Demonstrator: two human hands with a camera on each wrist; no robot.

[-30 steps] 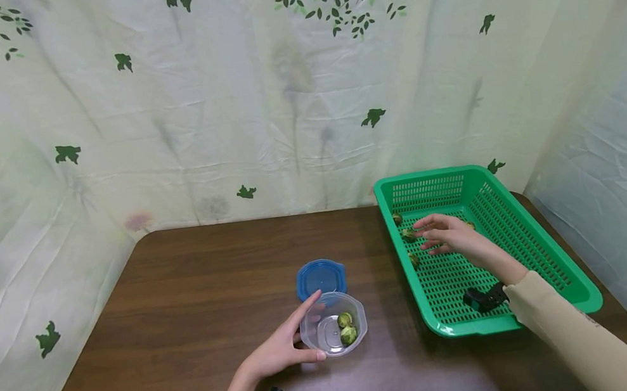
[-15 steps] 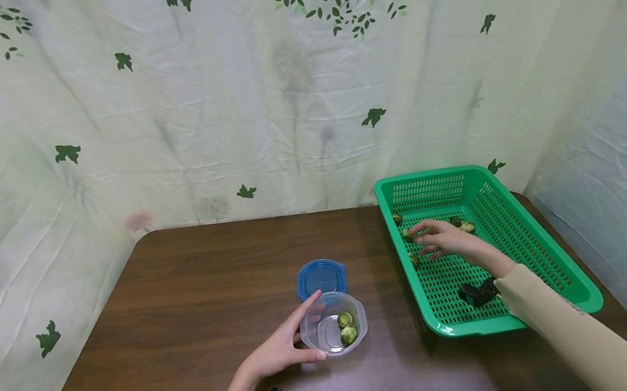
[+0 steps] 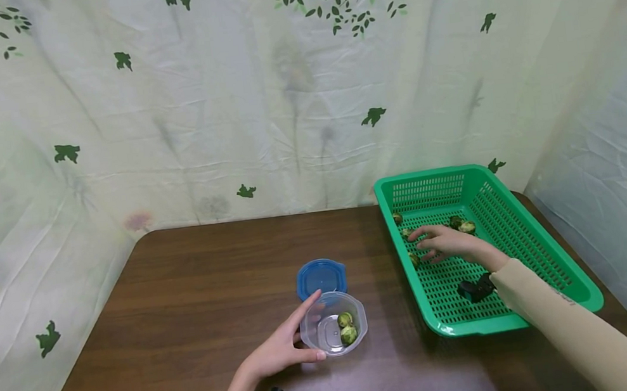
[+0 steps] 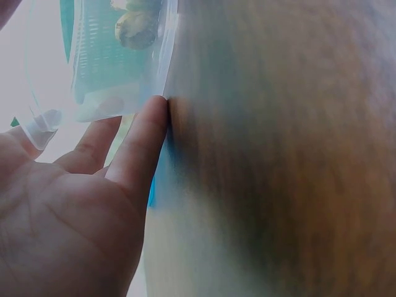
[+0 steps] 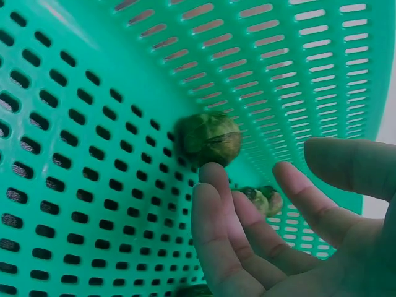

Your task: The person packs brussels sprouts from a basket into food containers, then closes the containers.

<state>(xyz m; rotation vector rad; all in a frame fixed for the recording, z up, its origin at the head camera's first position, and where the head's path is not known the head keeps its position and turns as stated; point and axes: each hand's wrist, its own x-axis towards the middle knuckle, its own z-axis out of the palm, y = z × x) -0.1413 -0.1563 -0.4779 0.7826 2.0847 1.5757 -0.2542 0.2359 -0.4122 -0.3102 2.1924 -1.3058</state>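
Note:
My left hand (image 3: pixel 278 352) grips a clear plastic container (image 3: pixel 326 331), with the thumb at its near rim and fingers round the far side. Two green Brussels sprouts (image 3: pixel 348 335) lie inside it. In the left wrist view, fingertips (image 4: pixel 154 111) support the container's base edge. My right hand (image 3: pixel 450 243) reaches into a green basket (image 3: pixel 448 329), fingers spread and loosely bent. In the right wrist view, its fingertips come right up to a Brussels sprout (image 5: pixel 213 139) by the basket wall, with nothing between thumb and fingers. Another sprout (image 3: pixel 415 260) lies just nearer along that wall.
A blue lid (image 3: pixel 321 277) lies behind the container on the brown wooden table (image 3: pixel 215 295). More sprouts (image 3: pixel 467 228) sit beyond the right hand, and one (image 3: pixel 397 218) is in the basket's far left part. A patterned curtain (image 3: pixel 257 99) hangs behind the table.
My right hand has moved a little left and lower into the basket, uncovering sprouts behind it. The left hand and container have stayed put.

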